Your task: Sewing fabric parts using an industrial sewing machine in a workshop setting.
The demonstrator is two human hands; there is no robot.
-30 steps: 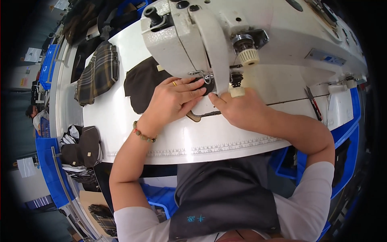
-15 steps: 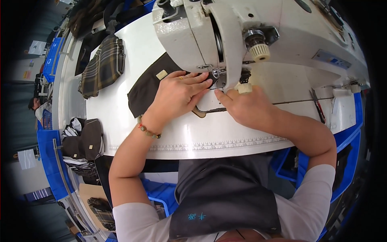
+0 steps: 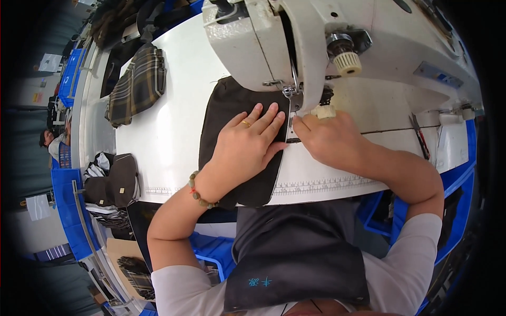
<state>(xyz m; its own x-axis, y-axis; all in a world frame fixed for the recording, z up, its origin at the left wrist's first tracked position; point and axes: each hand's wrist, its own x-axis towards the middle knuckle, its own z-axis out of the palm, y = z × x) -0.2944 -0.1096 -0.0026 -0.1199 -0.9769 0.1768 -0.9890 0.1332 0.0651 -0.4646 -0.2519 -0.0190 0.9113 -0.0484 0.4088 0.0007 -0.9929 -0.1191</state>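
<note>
My left hand (image 3: 243, 147) lies flat, fingers stretched, on a dark brown fabric piece (image 3: 224, 113) with rounded corners. That piece lies lengthwise toward me on the white sewing table (image 3: 179, 110), its near end at the front edge. Its right edge runs beside the needle area (image 3: 296, 104) of a white sewing machine (image 3: 234, 50). Just right of the needle, my right hand (image 3: 334, 138) has its fingers curled and closed beside the machine's cream knob. Whatever its fingertips may hold is hidden or too small to name.
A plaid fabric stack (image 3: 138, 84) lies at the table's far left. Dark pieces with small tags (image 3: 121, 181) are piled further left, near a blue bin (image 3: 74, 216). Thread snips (image 3: 419, 137) lie on the right. Along the front edge runs a printed ruler (image 3: 327, 185).
The dark fabric has turned and shifted toward me, from a slant on the left to lengthwise beside the needle. My left hand has moved nearer with it; my right hand stays by the needle.
</note>
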